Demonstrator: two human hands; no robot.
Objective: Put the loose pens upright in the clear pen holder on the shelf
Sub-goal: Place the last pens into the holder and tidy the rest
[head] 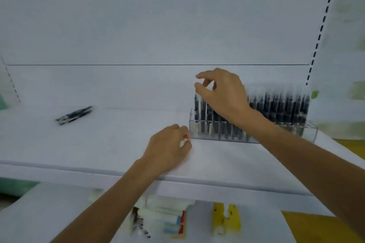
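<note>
Over the left end of the clear pen holder (308,132) is where the right hand (223,92) hangs, thumb and forefinger brought close together just above the tops of the first few black pens (280,108). It looks like a pinch, but the frame is pretty smeared, so I honestly can't tell if there's a pen between those fingers or if they're just closing on air.

The holder itself sits on the white shelf (118,140) and it's already packed with rows of dark pens standing upright, running from under the right wrist all the way to the holder's far right end.

Right at the holder's front left corner is the left hand (167,148), knuckles up and fingers curled under, resting on the shelf. The fingertips are touching or almost touching that corner. Can't tell whether it's actually gripping the plastic or only sitting beside it, too much blur.

Well off to the left of the holder, a small bunch of loose pens (74,115) lies flat on the shelf, black with some silver bits, angled diagonally and apart from both hands.

Below the holder, on a lower level, there are some white packs (162,213) with blue and red bits, and a yellow package (226,219) just to their right.
</note>
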